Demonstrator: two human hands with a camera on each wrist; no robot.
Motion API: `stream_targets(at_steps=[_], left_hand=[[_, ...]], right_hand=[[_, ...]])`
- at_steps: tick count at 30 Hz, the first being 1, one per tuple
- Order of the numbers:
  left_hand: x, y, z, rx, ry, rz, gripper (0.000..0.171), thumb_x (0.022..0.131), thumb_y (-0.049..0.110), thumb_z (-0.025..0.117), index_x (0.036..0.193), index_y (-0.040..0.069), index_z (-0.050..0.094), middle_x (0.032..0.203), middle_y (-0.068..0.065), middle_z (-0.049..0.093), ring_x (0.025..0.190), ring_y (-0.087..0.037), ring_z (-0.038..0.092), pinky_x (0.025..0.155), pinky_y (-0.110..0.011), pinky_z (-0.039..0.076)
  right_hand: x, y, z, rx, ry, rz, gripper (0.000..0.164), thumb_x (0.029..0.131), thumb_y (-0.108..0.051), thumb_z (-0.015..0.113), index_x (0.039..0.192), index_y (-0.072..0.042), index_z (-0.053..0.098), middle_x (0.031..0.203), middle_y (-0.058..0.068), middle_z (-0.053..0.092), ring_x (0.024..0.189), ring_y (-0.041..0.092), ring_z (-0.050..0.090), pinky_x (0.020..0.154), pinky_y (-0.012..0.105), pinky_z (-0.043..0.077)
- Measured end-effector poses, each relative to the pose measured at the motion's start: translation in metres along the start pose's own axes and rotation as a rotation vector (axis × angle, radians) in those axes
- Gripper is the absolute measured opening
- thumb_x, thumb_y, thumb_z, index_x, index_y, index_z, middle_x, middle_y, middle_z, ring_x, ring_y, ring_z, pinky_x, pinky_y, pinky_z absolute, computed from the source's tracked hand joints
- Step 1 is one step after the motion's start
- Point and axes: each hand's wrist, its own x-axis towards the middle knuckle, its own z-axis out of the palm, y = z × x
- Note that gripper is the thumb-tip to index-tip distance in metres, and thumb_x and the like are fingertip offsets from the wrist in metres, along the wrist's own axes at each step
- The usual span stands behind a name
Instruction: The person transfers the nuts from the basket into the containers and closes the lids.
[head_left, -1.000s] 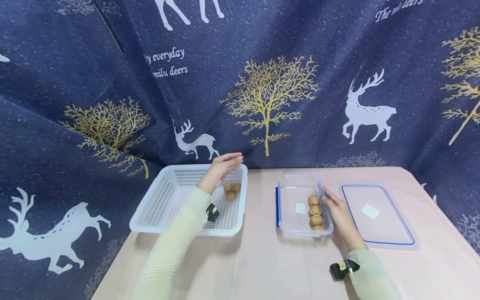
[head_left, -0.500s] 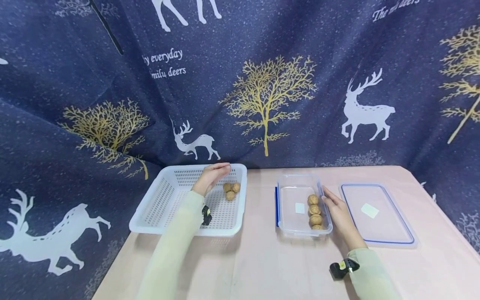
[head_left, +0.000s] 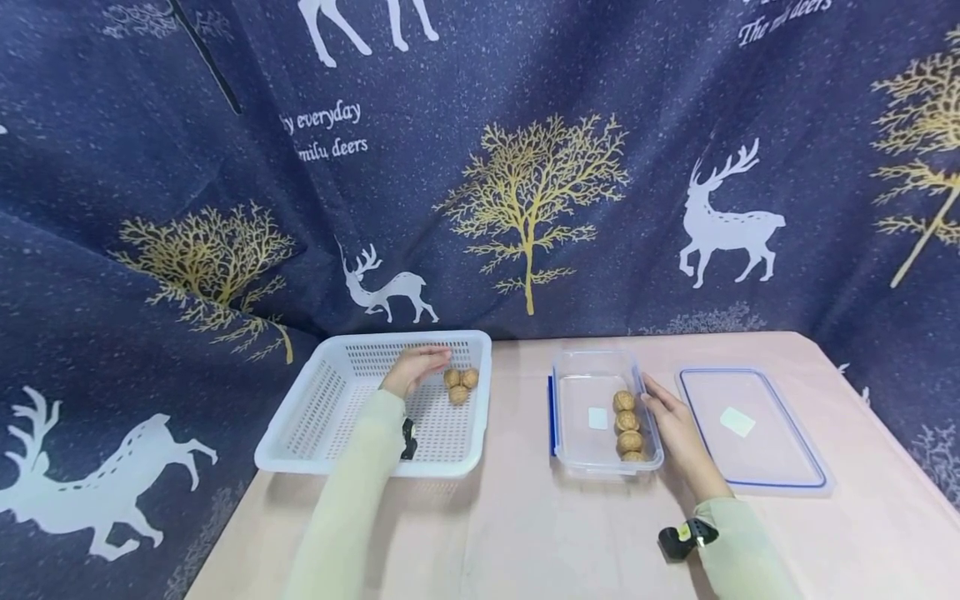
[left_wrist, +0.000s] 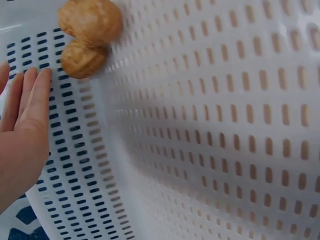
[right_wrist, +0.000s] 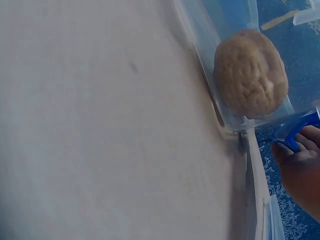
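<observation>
My left hand (head_left: 415, 371) hovers inside the white perforated basket (head_left: 442, 468), fingers straight and holding nothing. Three walnuts (head_left: 458, 395) huddle in the basket's right part, just beyond the fingertips; in the left wrist view the walnuts (left_wrist: 95, 25) sit ahead of the fingers. My right hand (head_left: 681, 429) holds the right side of a clear plastic box (head_left: 585, 392), fingers at its rim. Several walnuts (head_left: 627, 422) stand in a row along that side inside. The right wrist view shows bent fingers at a blue latch (right_wrist: 299, 131), near one walnut (right_wrist: 251, 75).
A clear lid (head_left: 772, 454) with a blue seal lies flat right of the box. The pink-covered table (head_left: 517, 517) extends between basket and box. Behind hangs a dark blue curtain (head_left: 420, 217) with deer and trees.
My left hand has moved left and down, from above the walnuts to lower inside the basket beside them. The right hand and the box stay put.
</observation>
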Motion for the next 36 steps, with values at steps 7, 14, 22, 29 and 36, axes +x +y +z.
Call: stream_targets(at_steps=[7,14,22,29,36], left_hand=[[0.001,-0.008,-0.003,0.027,0.052,-0.039,0.037,0.09,0.0,0.063,0.126,-0.007,0.056,0.129,-0.021,0.058,0.121,-0.033,0.054,0.104,-0.037,0.044],[0.003,-0.013,-0.003,0.058,0.046,-0.026,0.039,0.088,-0.004,0.064,0.125,-0.012,0.055,0.125,-0.022,0.06,0.116,-0.031,0.058,0.102,-0.038,0.046],[0.002,-0.018,-0.005,0.175,0.027,-0.019,0.036,0.084,-0.007,0.067,0.119,-0.012,0.06,0.114,-0.022,0.066,0.098,-0.021,0.064,0.098,-0.039,0.048],[0.0,-0.018,-0.003,0.323,0.009,-0.022,0.037,0.082,-0.004,0.07,0.117,-0.009,0.062,0.116,-0.021,0.066,0.107,-0.029,0.062,0.099,-0.041,0.048],[-0.003,-0.019,-0.001,0.529,0.056,0.022,0.035,0.079,0.007,0.075,0.113,0.0,0.069,0.117,-0.013,0.067,0.118,-0.031,0.056,0.105,-0.04,0.041]], right_hand=[[0.0,0.0,0.0,0.005,-0.009,0.003,0.054,0.104,-0.024,0.04,0.152,-0.007,0.021,0.158,0.016,0.016,0.144,0.036,0.013,0.117,0.049,0.014],[0.002,0.001,0.0,0.012,-0.001,0.005,0.054,0.104,-0.022,0.041,0.152,-0.007,0.022,0.158,0.015,0.016,0.145,0.035,0.012,0.117,0.048,0.014],[0.0,-0.002,0.0,0.009,0.001,0.011,0.054,0.104,-0.025,0.04,0.152,-0.007,0.022,0.158,0.015,0.016,0.144,0.036,0.013,0.117,0.049,0.013],[0.0,-0.003,0.0,-0.01,0.005,-0.002,0.055,0.104,-0.026,0.041,0.151,-0.006,0.023,0.157,0.017,0.018,0.144,0.037,0.014,0.117,0.05,0.014],[0.001,-0.001,0.0,-0.015,0.001,0.01,0.054,0.104,-0.024,0.04,0.152,-0.008,0.022,0.158,0.015,0.017,0.144,0.036,0.013,0.117,0.05,0.013]])
